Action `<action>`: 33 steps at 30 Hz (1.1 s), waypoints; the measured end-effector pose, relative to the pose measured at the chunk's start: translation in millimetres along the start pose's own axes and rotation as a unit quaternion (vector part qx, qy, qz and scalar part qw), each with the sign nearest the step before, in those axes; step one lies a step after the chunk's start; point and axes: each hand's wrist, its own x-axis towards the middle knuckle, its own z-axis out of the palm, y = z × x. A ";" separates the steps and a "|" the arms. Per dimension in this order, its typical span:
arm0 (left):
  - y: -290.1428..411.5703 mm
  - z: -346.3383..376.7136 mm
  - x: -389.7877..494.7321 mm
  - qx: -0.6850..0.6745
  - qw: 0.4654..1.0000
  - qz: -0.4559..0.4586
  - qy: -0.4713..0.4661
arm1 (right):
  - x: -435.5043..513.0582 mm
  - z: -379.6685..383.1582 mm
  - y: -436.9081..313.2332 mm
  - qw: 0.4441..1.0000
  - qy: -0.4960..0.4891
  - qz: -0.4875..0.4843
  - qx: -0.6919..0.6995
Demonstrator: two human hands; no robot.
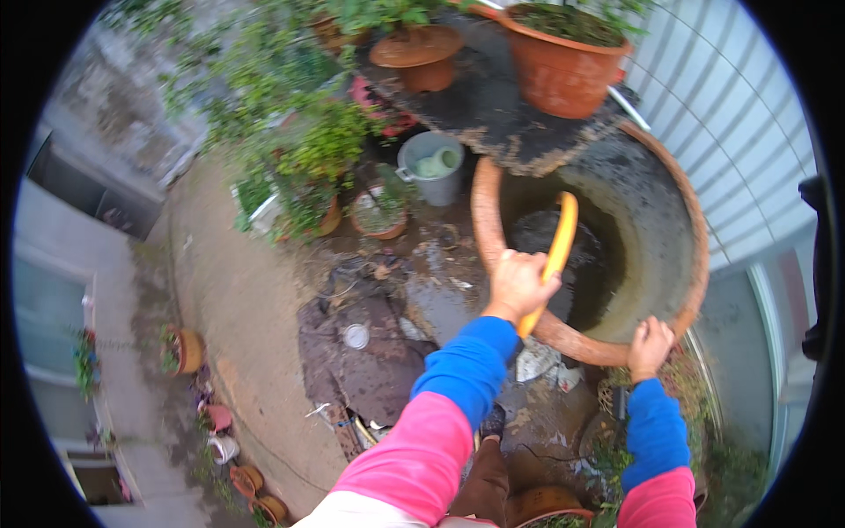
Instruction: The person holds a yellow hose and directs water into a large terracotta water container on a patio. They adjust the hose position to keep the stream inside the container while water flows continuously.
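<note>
A large round vat with a thick reddish-brown rim (693,264) holds dark, shallow water (581,264). My left hand (521,284), above the left part of that rim, is closed around a curved yellow tube, perhaps a hose (563,231). One bent end of the tube shows above the vat's opening; its lower end passes beneath my hand, outside the rim. At the near right, my right hand (650,346) grips the vat's rim with its fingers curled over the edge.
A dark slab (462,99) partly covers the vat and bears a large terracotta-coloured pot (564,72). A grey bucket (432,185) and potted plants (379,214) stand left of the vat. Dark sheeting (370,376) lies on the wet ground. A white tiled wall (726,132) rises at the right.
</note>
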 end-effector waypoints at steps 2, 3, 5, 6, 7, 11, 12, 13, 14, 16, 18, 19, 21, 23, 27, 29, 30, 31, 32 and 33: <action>-0.5 2.7 1.8 0.011 1.000 0.007 -0.007 | 0.6 -4.4 -2.4 1.000 -0.004 0.006 0.008; -1.4 2.8 1.4 0.015 1.000 0.012 -0.013 | 0.5 -5.7 -3.3 1.000 -0.007 0.012 0.004; -0.6 3.9 1.7 0.015 1.000 0.004 -0.008 | 2.4 -5.3 -6.4 1.000 0.012 0.003 -0.005; -0.5 3.6 2.5 0.006 1.000 -0.008 -0.022 | 2.8 -6.8 -7.3 1.000 0.008 0.005 -0.001; -0.3 2.8 2.7 0.009 1.000 -0.007 -0.026 | 3.4 -7.7 -8.7 1.000 0.007 0.002 0.000; 1.2 1.7 2.9 0.012 1.000 -0.002 -0.016 | 6.0 -10.3 -11.1 1.000 0.003 0.001 0.025; 1.3 1.8 2.7 0.013 1.000 0.000 -0.016 | 5.7 -10.5 -11.3 1.000 0.009 -0.003 0.022; 1.3 1.8 2.9 0.015 1.000 0.000 -0.018 | 5.5 -10.6 -11.2 1.000 0.009 0.000 0.018; 1.0 1.3 2.8 0.008 1.000 0.018 -0.009 | 5.4 -10.5 -11.3 1.000 0.009 0.004 0.015; 1.3 1.2 3.3 0.014 1.000 0.009 -0.017 | 5.5 -10.1 -11.7 1.000 0.009 0.008 0.015; 1.5 1.0 3.2 0.019 1.000 0.005 -0.021 | 5.2 -10.2 -12.0 1.000 0.018 0.006 0.016; 1.4 0.9 3.3 0.021 1.000 0.006 -0.018 | 5.1 -10.2 -12.2 1.000 0.021 0.005 0.016; 1.3 1.7 3.4 0.029 0.999 0.004 -0.021 | 4.7 -10.0 -12.6 0.999 0.030 0.001 0.037; 1.5 2.6 3.8 0.022 1.000 0.006 -0.020 | 5.0 -10.2 -12.4 0.999 0.032 0.003 0.037; 0.3 3.0 3.3 0.017 1.000 0.016 -0.006 | 4.9 -11.5 -11.5 1.000 0.018 0.007 0.019; 0.2 3.2 3.4 0.022 1.000 0.021 -0.002 | 5.2 -11.7 -11.8 1.000 0.014 0.008 0.021; 0.0 2.9 3.6 0.021 1.000 0.021 -0.001 | 5.8 -11.8 -12.0 1.000 0.011 0.011 0.019; -0.2 2.8 3.5 0.022 1.000 0.020 -0.003 | 6.4 -11.8 -12.5 1.000 0.014 0.009 0.019; -0.1 3.2 3.1 0.022 1.000 0.018 -0.007 | 6.5 -11.9 -13.2 1.000 0.014 0.010 0.018; -0.2 3.9 3.1 0.024 1.000 0.019 -0.002 | 6.0 -12.7 -13.7 1.000 0.011 0.017 0.012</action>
